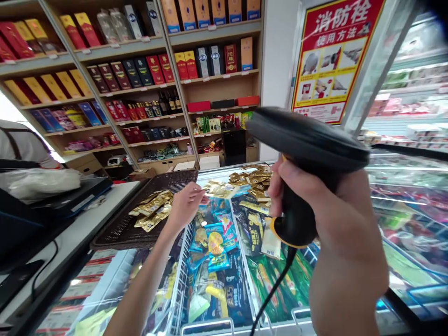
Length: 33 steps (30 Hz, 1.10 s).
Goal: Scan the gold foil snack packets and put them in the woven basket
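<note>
My right hand is wrapped round the grip of a black barcode scanner, raised over the freezer, its cable hanging down. My left hand pinches the edge of a gold foil packet, blurred, above the glass lid. To its left, a dark brown woven basket holds several gold packets. Beyond the scanner, a heap of gold packets lies on the freezer top.
Under the glass, wire baskets hold blue and green ice-cream packs. A counter with dark equipment stands at left, where part of a person shows. Shelves of boxes line the back wall; a red poster hangs right.
</note>
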Each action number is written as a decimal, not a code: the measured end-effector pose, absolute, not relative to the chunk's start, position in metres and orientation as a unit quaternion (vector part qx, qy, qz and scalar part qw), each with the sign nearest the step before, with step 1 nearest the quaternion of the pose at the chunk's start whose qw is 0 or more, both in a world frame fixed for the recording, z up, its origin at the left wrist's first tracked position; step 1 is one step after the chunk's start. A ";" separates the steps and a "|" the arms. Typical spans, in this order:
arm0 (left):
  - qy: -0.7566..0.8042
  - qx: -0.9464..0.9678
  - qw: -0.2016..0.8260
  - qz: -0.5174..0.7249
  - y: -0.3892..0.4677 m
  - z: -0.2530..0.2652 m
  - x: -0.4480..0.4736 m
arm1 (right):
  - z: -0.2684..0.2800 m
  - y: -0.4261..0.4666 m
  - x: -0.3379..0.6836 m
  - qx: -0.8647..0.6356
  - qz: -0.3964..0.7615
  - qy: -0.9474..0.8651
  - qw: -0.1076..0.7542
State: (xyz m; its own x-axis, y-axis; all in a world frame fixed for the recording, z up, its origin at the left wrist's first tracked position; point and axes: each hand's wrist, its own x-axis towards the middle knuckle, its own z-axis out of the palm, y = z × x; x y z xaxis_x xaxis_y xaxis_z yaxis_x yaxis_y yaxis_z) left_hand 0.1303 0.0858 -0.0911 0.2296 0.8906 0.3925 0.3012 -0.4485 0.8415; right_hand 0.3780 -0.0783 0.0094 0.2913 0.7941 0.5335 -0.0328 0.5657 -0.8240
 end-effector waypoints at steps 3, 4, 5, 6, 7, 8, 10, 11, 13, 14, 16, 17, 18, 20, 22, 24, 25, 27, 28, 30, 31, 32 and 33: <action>0.417 0.680 0.258 0.546 0.061 -0.058 0.097 | 0.002 -0.075 0.371 -0.384 0.319 -0.537 0.680; 0.417 0.666 0.236 0.571 0.055 -0.049 0.090 | -0.002 -0.073 0.370 -0.390 0.321 -0.543 0.670; 0.418 0.651 0.218 0.596 0.051 -0.042 0.084 | -0.006 -0.071 0.368 -0.394 0.325 -0.553 0.658; 0.417 0.633 0.206 0.619 0.048 -0.036 0.079 | -0.010 -0.068 0.367 -0.397 0.328 -0.562 0.648; 0.414 0.614 0.201 0.641 0.046 -0.032 0.074 | -0.014 -0.065 0.366 -0.403 0.332 -0.569 0.636; 0.409 0.597 0.202 0.660 0.045 -0.029 0.070 | -0.017 -0.062 0.364 -0.411 0.337 -0.574 0.622; 0.396 0.568 0.209 0.691 0.047 -0.026 0.064 | -0.021 -0.057 0.361 -0.430 0.346 -0.588 0.591; 0.389 0.558 0.211 0.703 0.048 -0.026 0.063 | -0.021 -0.056 0.359 -0.440 0.349 -0.594 0.576; 0.371 0.547 0.211 0.720 0.051 -0.026 0.062 | -0.019 -0.057 0.355 -0.456 0.350 -0.601 0.555; 0.361 0.546 0.211 0.726 0.052 -0.027 0.062 | -0.018 -0.057 0.354 -0.464 0.349 -0.602 0.549; 0.345 0.544 0.212 0.735 0.052 -0.028 0.064 | -0.016 -0.059 0.353 -0.478 0.353 -0.599 0.537; 0.339 0.543 0.213 0.738 0.052 -0.028 0.065 | -0.015 -0.060 0.353 -0.481 0.359 -0.597 0.533; 0.335 0.541 0.214 0.741 0.051 -0.028 0.066 | -0.015 -0.060 0.354 -0.479 0.368 -0.595 0.530; 0.331 0.538 0.217 0.745 0.051 -0.028 0.066 | -0.015 -0.059 0.357 -0.466 0.381 -0.597 0.531; 0.331 0.536 0.220 0.745 0.051 -0.028 0.066 | -0.016 -0.057 0.359 -0.451 0.383 -0.602 0.535; 0.335 0.535 0.221 0.743 0.051 -0.028 0.066 | -0.017 -0.055 0.359 -0.453 0.382 -0.602 0.536; 0.336 0.535 0.221 0.743 0.051 -0.028 0.067 | -0.017 -0.055 0.359 -0.459 0.383 -0.599 0.532; 0.337 0.535 0.220 0.743 0.052 -0.028 0.068 | -0.017 -0.054 0.359 -0.470 0.388 -0.590 0.529; 0.337 0.534 0.220 0.743 0.052 -0.028 0.068 | -0.017 -0.055 0.359 -0.474 0.391 -0.585 0.530; 0.340 0.534 0.218 0.743 0.054 -0.028 0.068 | -0.017 -0.055 0.360 -0.471 0.394 -0.579 0.536; 0.342 0.534 0.217 0.742 0.054 -0.028 0.068 | -0.017 -0.055 0.360 -0.471 0.392 -0.576 0.540; 0.345 0.534 0.216 0.741 0.055 -0.028 0.067 | -0.017 -0.056 0.360 -0.471 0.389 -0.575 0.544; 0.348 0.533 0.215 0.741 0.056 -0.029 0.066 | -0.017 -0.056 0.360 -0.470 0.387 -0.574 0.547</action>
